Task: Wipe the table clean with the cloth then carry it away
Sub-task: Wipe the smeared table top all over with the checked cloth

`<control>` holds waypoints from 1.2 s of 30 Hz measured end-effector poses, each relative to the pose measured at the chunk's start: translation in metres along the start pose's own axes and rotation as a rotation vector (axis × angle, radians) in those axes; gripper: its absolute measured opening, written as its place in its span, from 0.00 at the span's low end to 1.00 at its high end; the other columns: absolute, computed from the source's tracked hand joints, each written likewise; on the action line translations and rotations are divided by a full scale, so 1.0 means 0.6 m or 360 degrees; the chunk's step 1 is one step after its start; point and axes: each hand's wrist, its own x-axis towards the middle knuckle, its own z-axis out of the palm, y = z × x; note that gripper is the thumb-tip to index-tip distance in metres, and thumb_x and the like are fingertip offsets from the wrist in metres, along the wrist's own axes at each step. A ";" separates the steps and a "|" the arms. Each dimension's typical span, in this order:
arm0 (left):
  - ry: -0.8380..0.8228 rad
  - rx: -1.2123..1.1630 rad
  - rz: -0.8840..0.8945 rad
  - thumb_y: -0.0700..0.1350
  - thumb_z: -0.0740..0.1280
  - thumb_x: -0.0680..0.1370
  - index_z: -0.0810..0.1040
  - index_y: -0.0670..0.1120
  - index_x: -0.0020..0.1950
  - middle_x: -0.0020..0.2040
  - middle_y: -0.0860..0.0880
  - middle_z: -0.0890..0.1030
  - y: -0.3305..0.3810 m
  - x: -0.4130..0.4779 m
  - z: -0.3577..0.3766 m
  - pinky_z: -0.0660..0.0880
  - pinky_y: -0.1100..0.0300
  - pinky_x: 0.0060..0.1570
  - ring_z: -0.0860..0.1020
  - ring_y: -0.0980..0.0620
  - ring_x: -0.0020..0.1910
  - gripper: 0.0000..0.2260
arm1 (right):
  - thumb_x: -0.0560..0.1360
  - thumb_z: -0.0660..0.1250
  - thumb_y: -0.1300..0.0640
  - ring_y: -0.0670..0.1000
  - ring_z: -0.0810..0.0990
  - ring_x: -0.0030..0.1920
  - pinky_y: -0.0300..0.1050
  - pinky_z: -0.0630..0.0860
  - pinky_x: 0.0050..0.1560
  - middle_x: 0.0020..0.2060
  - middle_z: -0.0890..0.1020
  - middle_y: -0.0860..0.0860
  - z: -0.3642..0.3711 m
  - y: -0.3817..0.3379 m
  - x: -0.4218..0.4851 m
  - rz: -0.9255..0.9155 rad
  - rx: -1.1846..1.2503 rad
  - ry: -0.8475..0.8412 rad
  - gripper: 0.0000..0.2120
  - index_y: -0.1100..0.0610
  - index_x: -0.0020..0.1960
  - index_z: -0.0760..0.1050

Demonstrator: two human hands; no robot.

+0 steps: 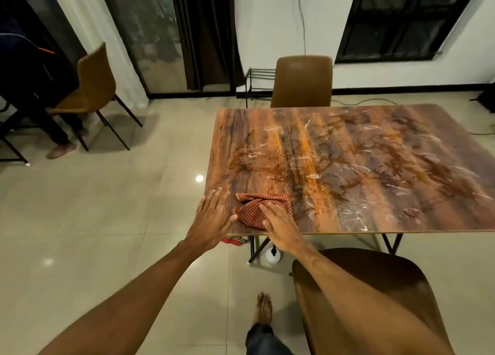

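- Rectangular wood-grain table (375,153): pale smeared streaks cross most of the top. I judge the wiping step to be in hand and unfinished.
- Bunched red-checked cloth (255,207): lies on the tabletop at the near left corner.
- My left hand (213,218): flat on that corner beside the cloth, fingers straight, holding nothing.
- My right hand (280,227): palm-down on the cloth, fingers extended — pressing, not gripping.
- Next move: push the cloth across the streaked area under steady pressure — carry-away follows.
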 end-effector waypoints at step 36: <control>-0.0120 -0.0706 -0.0250 0.58 0.56 0.84 0.56 0.51 0.82 0.82 0.51 0.58 -0.213 0.288 0.062 0.52 0.52 0.78 0.57 0.48 0.81 0.28 | 0.82 0.56 0.36 0.60 0.57 0.82 0.73 0.62 0.74 0.84 0.56 0.51 0.229 -0.139 0.264 0.0347 -0.0249 0.0084 0.38 0.51 0.85 0.48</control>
